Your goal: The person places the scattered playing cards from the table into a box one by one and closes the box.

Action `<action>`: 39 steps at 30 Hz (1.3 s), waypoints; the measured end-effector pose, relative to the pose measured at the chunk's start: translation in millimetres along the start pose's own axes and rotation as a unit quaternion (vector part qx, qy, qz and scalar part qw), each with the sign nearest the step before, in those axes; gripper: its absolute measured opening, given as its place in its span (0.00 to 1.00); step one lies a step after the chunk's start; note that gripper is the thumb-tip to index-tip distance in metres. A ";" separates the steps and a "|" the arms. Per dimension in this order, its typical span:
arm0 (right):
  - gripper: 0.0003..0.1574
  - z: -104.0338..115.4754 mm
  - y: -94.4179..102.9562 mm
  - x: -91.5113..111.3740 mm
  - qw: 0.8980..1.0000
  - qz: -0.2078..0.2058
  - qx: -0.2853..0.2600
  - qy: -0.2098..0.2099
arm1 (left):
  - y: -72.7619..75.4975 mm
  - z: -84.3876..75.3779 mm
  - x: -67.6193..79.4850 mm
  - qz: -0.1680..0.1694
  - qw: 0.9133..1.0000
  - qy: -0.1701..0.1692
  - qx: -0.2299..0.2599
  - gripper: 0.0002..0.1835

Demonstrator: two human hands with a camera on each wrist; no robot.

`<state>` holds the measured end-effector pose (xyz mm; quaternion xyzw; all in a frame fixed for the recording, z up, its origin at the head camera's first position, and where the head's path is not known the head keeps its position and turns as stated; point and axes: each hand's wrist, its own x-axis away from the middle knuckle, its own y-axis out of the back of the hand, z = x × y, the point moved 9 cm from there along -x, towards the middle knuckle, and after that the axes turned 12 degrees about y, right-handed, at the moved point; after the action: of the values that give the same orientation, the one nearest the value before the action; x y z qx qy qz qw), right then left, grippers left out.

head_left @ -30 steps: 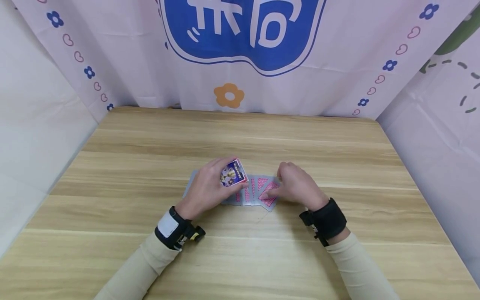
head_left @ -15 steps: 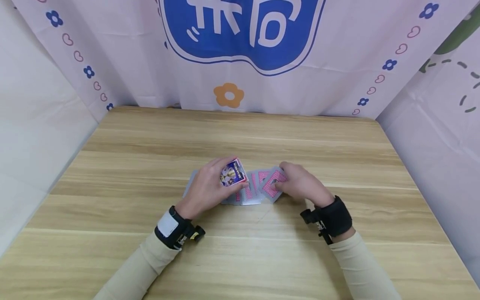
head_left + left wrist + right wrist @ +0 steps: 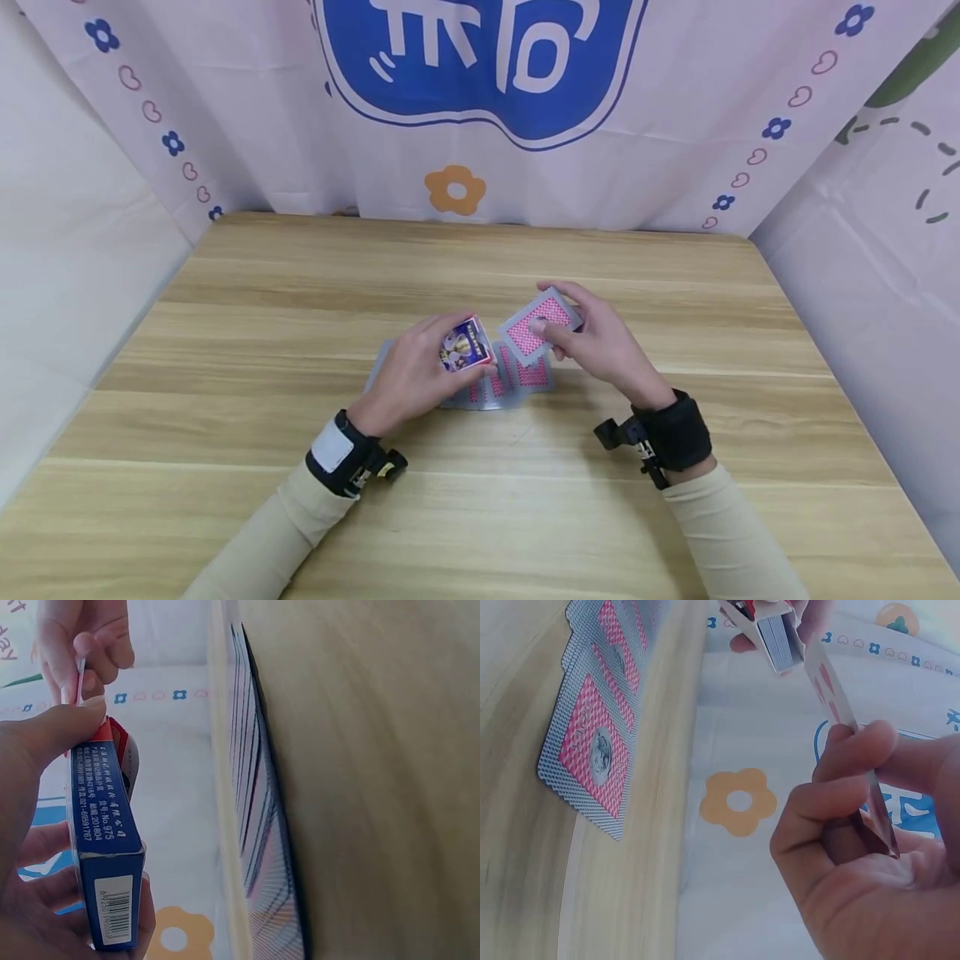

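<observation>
Playing cards (image 3: 534,377) lie back up in an overlapping row on the wooden table (image 3: 480,517), beneath and beside the left hand (image 3: 414,364), which grips the card box (image 3: 465,346) just above them. The right hand (image 3: 606,343) pinches a held card (image 3: 546,310) between thumb and fingers, lifted clear of the table, tilted, with its far end just beside the box; whether it is one card or several, and whether it touches the box, I cannot tell. Seen from the right wrist, the near end of the box shows what look like pale card edges inside. The step in hand seems to be bringing this card to the box; the next move would call for lining its short edge up squarely with the mouth while the left hand holds steady
</observation>
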<state>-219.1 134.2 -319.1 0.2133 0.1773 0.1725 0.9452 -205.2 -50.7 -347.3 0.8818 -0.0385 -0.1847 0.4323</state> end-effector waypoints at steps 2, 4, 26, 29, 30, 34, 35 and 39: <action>0.30 7.3 0.8 -0.7 1.000 -0.006 -0.001 0.002 | -0.5 -2.8 -2.0 0.004 1.000 -0.007 0.000 0.40; 0.31 4.6 1.9 -2.3 1.000 -0.012 -0.002 -0.001 | -1.5 -6.5 -4.0 0.008 1.000 -0.014 -0.001 0.41; 0.29 -0.4 -15.3 -12.2 0.992 -0.052 0.074 0.092 | -5.4 -18.8 -16.8 0.013 0.999 -0.046 0.018 0.39; 0.32 -3.7 -16.8 -11.9 0.995 -0.040 0.049 0.073 | -1.5 -18.4 -17.8 0.004 0.999 -0.043 0.015 0.39; 0.33 -5.0 -16.8 -11.7 0.997 -0.037 0.040 0.063 | 0.0 -18.2 -18.0 0.002 0.999 -0.042 0.014 0.39; 0.33 3.7 -12.5 -9.6 0.998 -0.051 0.010 0.027 | 3.6 -14.9 -18.8 -0.002 1.000 -0.027 0.007 0.40; 0.31 4.3 -10.7 -9.2 0.998 -0.058 0.009 0.027 | 3.6 -14.2 -19.1 -0.002 1.000 -0.023 0.005 0.40; 0.20 0.7 -6.1 -10.4 0.993 -0.086 0.043 0.070 | 2.8 -12.7 -19.7 0.000 1.000 -0.017 0.003 0.41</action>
<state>-226.4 124.7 -318.5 0.2252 0.2676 0.0973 0.9318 -218.7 -38.5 -332.4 0.8799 -0.0459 -0.1995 0.4288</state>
